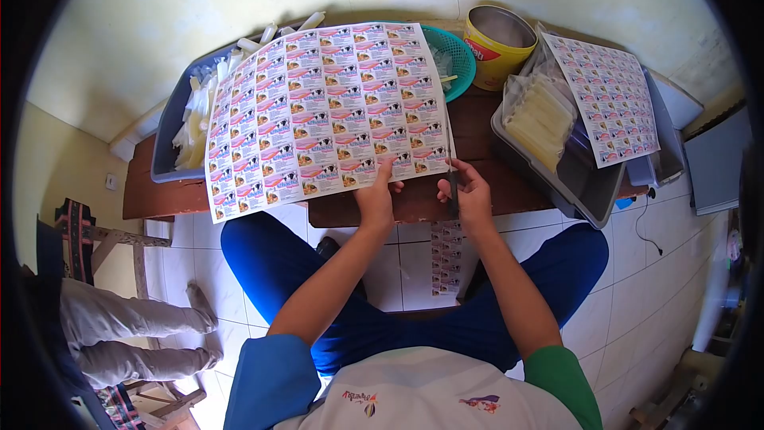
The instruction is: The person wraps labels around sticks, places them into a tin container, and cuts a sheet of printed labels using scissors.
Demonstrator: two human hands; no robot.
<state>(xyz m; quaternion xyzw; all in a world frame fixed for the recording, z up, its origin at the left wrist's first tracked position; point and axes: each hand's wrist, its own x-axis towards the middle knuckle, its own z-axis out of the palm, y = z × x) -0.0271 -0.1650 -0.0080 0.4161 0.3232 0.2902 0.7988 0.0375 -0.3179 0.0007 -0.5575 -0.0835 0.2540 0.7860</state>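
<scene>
Scissors (pixel 454 186), clasped by the right grip (pixel 473 197), are pointed up-frame along the right edge of the label sheet (pixel 318 103), pinched at its lower edge by the left grip (pixel 376 197).

Sheet of printed labels (pixel 328 111), held at its lower edge by the left hand (pixel 377 196), centre of frame. The right hand (pixel 469 197) grips black-handled scissors (pixel 453 185), blades along the sheet's right edge. A narrow printed strip (pixel 446 259) appears below the right hand. Upper left: tray (pixel 165 131) of pale packets. Upper centre to right: green basket (pixel 459 56), yellow tin (pixel 495 52), and grey bin (pixel 525 150) with filled bags (pixel 541 115), near a second label sheet (pixel 609 99). Reddish-brown surface (pixel 346 210) beneath.
</scene>
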